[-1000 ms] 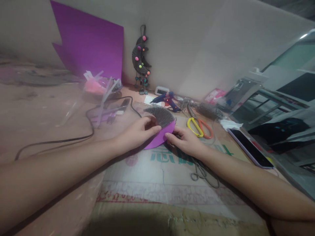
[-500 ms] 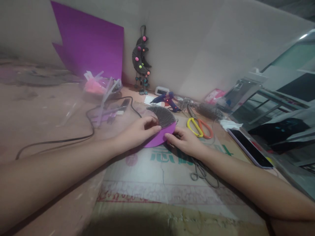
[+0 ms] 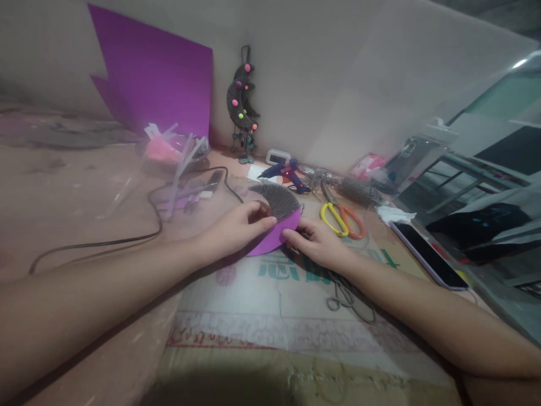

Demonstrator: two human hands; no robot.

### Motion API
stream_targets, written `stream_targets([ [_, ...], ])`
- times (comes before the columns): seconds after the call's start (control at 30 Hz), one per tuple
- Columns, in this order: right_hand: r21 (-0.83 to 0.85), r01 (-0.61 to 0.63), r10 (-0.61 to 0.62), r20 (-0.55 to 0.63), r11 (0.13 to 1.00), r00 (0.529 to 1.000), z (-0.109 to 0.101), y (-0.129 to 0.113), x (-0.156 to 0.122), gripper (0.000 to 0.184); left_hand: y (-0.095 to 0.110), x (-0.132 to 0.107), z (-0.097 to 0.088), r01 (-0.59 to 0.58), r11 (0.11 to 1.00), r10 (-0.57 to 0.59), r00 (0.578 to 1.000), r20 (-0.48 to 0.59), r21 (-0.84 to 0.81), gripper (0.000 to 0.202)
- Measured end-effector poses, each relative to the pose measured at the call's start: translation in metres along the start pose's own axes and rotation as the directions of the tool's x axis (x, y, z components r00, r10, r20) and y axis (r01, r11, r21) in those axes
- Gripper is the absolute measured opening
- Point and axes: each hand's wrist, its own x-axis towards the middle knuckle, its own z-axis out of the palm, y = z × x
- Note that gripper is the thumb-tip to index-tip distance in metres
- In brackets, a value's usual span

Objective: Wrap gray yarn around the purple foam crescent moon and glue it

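Observation:
Between my hands is a purple crescent cutout [image 3: 270, 241], its upper part wrapped in dark grey yarn [image 3: 281, 200]. My left hand [image 3: 249, 223] pinches its inner edge, thumb on top and fingers curled behind. At the right part of the purple section, my right hand [image 3: 310, 239] grips the rim between thumb and fingers; some of those fingertips are hidden. Loose grey yarn [image 3: 349, 299] trails in loops below my right wrist. The crescent is held above a printed cardboard sheet [image 3: 236, 327].
Scissors with yellow and orange handles [image 3: 342, 220] lie right of the crescent, beyond them a blue glue gun [image 3: 285, 172]. A phone [image 3: 429, 256] rests at the right edge. A decorated moon hanging [image 3: 242, 104] and purple sheet [image 3: 164, 73] lean on the wall; a black cord [image 3: 97, 243] runs left.
Both hands keep their hold on the crescent. It tilts very slightly; otherwise the scene looks the same.

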Motion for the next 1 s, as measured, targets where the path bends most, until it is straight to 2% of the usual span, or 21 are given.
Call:
stream_targets([
  [0.27, 0.033, 0.01, -0.009, -0.025, 0.999, 1.0, 0.001, 0.001, -0.001, 0.023, 0.001, -0.002, 0.001, -0.026, 0.999, 0.024, 0.999, -0.045, -0.039, 0.024],
  [0.4, 0.132, 0.015, -0.005, -0.078, 0.991, 0.997, 0.002, 0.004, -0.001, 0.02, 0.0, -0.002, 0.004, -0.004, 0.997, -0.003, 0.996, -0.086, -0.074, 0.026],
  [0.5, 0.17, 0.021, 0.008, -0.17, 0.985, 0.985, 0.003, 0.003, -0.001, 0.016, 0.0, -0.003, 0.005, 0.006, 0.991, -0.013, 0.998, -0.057, -0.133, 0.029],
  [0.6, 0.144, 0.061, -0.014, -0.311, 0.988, 0.95, 0.003, 0.002, -0.002, 0.011, 0.0, -0.004, 0.005, -0.007, 0.986, 0.0, 0.999, -0.044, -0.165, 0.036],
  [0.67, 0.064, 0.114, -0.079, -0.4, 0.991, 0.913, 0.002, 0.003, -0.002, 0.007, 0.001, -0.005, 0.004, -0.018, 0.984, 0.014, 1.0, -0.025, -0.176, 0.042],
  [0.73, -0.119, 0.192, -0.225, -0.439, 0.974, 0.87, -0.002, 0.006, -0.003, 0.005, 0.002, -0.007, 0.003, -0.02, 0.978, 0.026, 0.999, 0.027, -0.209, 0.045],
  [0.8, -0.368, 0.291, -0.421, -0.351, 0.883, 0.836, -0.008, 0.01, -0.003, 0.003, 0.002, -0.009, 0.001, -0.021, 0.973, 0.039, 0.997, 0.072, -0.232, 0.041],
  [0.87, -0.576, 0.373, -0.553, -0.171, 0.728, 0.816, -0.015, 0.013, -0.002, 0.003, 0.002, -0.01, 0.001, -0.023, 0.973, 0.04, 0.997, 0.067, -0.229, 0.04],
  [0.93, -0.698, 0.38, -0.578, -0.06, 0.607, 0.814, -0.019, 0.015, -0.001, 0.01, 0.002, -0.009, 0.002, -0.005, 0.97, 0.015, 0.999, 0.039, -0.244, 0.041],
  [1.0, -0.743, 0.341, -0.558, -0.052, 0.576, 0.828, -0.019, 0.018, 0.0, 0.012, 0.003, -0.008, 0.003, 0.034, 0.956, -0.034, 0.999, 0.004, -0.291, 0.037],
])
